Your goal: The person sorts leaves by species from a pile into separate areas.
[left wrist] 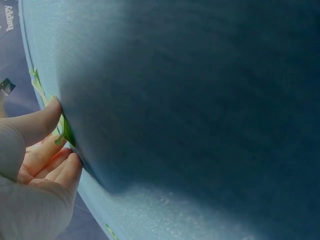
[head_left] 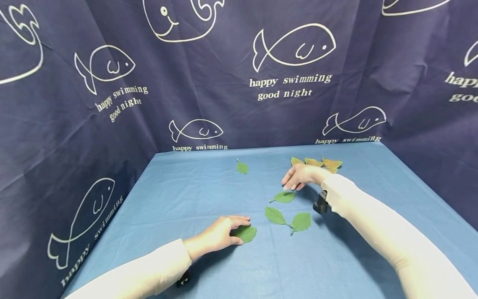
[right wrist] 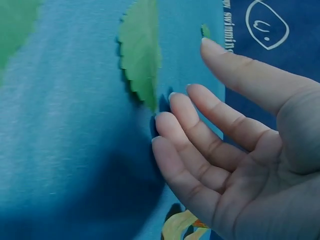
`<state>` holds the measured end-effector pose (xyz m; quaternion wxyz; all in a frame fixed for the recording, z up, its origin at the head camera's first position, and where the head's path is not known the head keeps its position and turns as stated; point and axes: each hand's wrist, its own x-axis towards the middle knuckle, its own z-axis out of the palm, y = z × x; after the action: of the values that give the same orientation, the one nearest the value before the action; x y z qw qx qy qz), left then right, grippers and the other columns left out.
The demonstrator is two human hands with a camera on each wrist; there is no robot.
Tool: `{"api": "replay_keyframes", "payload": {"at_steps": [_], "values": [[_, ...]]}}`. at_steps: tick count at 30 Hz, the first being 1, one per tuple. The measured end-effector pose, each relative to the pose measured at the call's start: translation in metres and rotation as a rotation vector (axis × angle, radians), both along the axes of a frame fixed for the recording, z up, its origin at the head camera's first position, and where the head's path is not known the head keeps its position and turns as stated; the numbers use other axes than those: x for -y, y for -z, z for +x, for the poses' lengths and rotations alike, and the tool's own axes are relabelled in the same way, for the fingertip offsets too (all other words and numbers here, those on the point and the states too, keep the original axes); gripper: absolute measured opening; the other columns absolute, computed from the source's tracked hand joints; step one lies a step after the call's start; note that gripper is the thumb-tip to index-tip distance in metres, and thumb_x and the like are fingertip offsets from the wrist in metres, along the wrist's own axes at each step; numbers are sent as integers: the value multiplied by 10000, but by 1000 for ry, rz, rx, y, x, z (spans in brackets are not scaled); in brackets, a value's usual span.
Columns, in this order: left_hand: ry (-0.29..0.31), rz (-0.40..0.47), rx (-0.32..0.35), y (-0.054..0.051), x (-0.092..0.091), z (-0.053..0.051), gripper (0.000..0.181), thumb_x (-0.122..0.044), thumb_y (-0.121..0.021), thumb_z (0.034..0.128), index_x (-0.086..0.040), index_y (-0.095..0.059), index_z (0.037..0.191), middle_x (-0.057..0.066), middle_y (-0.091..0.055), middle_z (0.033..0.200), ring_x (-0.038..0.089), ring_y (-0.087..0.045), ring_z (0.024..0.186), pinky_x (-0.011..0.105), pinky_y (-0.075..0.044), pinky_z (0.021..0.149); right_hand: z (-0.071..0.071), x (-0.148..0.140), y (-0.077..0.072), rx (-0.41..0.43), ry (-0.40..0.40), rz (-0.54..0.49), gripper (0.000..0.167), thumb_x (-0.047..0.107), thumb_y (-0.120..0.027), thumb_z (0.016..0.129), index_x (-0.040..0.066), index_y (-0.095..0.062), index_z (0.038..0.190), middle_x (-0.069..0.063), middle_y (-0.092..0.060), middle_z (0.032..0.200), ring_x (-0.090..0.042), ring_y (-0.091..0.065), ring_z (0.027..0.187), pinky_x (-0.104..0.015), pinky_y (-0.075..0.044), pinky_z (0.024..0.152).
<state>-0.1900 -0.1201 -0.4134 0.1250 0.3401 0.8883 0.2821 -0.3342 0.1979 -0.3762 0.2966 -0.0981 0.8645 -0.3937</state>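
In the head view my left hand [head_left: 218, 234] rests at a green leaf [head_left: 245, 234] lying on the blue cloth. Its thumb and fingers are spread to either side of the leaf, with part of the leaf hidden beneath them. The left wrist view shows that green leaf [left wrist: 67, 131] between thumb and fingers, its short stem toward the palm. My right hand [head_left: 302, 175] hovers just behind another green leaf [head_left: 285, 197], holding nothing. From the right wrist, its fingers look relaxed and apart from the serrated leaf [right wrist: 141, 55]. Two more green leaves [head_left: 275, 215] [head_left: 301, 221] lie nearer, stems meeting.
Several yellow-brown leaves [head_left: 331, 164] lie behind my right hand, partly covered by it. A single green leaf [head_left: 242, 167] is near the back of the blue cloth [head_left: 179, 187]. Dark blue printed curtains [head_left: 231, 91] enclose the back and sides.
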Motion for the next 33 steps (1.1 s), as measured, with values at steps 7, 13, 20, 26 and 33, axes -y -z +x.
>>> {"api": "replay_keyframes", "payload": {"at_steps": [7,13,20,26,33], "values": [[7,-7,-25,-1,0,0,514,-58,-764,816,-19,-601,1302,90,-538,1422,248,-507,1313,242,-496,991,11,2,4,-89,8,61,323,104,-788,797,-30,-701,1078,15,-716,855,-123,-596,766,-371,-561,812],[5,-11,-15,2,-1,-2,519,-69,-767,816,-30,-600,1306,83,-534,1426,244,-502,1318,239,-493,994,16,4,8,-127,4,124,191,78,-798,778,7,-730,942,-19,-728,864,-119,-631,768,-324,-571,768],[6,-23,-26,3,0,-3,526,-78,-771,815,-46,-600,1311,65,-531,1431,234,-498,1322,235,-493,993,21,6,7,-165,-42,192,120,64,-778,795,28,-726,896,-14,-688,822,-146,-608,729,-314,-569,739],[2,-15,-26,2,0,-2,521,-76,-769,816,-44,-602,1308,67,-534,1428,238,-501,1319,243,-491,999,26,11,6,-198,-70,196,209,34,-780,784,-7,-671,958,-39,-600,812,-150,-577,720,-320,-563,706],[3,-22,-31,2,0,-2,519,-71,-771,812,-42,-606,1303,70,-539,1423,239,-505,1315,240,-496,990,28,11,7,-198,-64,222,163,51,-782,789,13,-682,912,-44,-624,830,-168,-615,757,-340,-568,734]]}}
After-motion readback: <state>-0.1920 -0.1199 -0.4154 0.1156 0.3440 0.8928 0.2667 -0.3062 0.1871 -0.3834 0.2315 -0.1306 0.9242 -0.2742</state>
